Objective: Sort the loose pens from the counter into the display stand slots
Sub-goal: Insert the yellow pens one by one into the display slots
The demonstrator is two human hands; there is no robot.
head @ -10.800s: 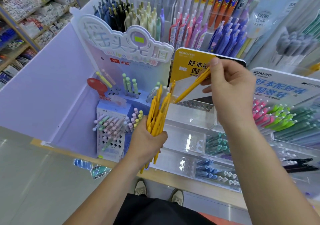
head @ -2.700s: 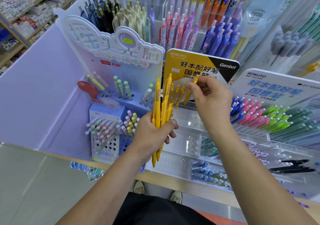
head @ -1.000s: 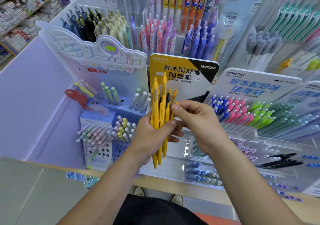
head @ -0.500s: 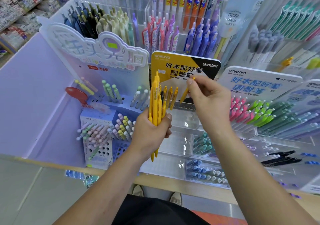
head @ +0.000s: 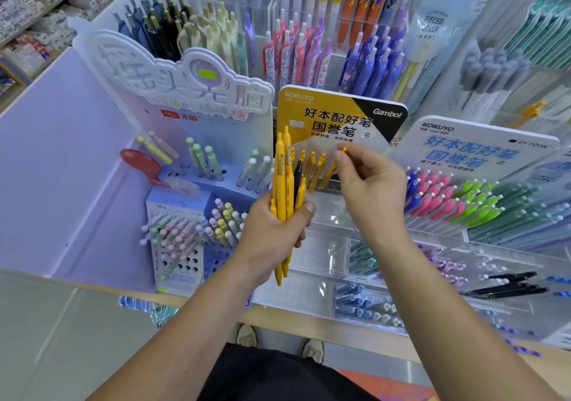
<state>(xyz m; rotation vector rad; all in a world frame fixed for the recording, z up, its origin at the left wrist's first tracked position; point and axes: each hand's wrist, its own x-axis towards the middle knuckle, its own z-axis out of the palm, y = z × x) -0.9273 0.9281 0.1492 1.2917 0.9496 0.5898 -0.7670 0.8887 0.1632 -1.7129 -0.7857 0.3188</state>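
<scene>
My left hand (head: 273,233) grips a bundle of yellow pens (head: 282,181) held upright, with one black pen among them. My right hand (head: 369,184) pinches the top of a single yellow pen (head: 333,165), whose lower end sits at the slot row of the yellow-and-black display stand (head: 336,116). Three more yellow pens (head: 312,165) stand in that row just left of it. Part of the slot row is hidden behind my hands.
A lilac display (head: 185,91) with pastel pens stands to the left. A white-and-blue stand (head: 482,150) with blue, pink and green pens is to the right. Clear acrylic trays (head: 321,252) lie below, taller pen racks (head: 309,48) behind. The wooden counter edge (head: 309,320) runs in front.
My right hand drew one yellow pen from the bundle and carried it up and right to the stand's slot row. The bundle in my left hand stayed roughly in place.
</scene>
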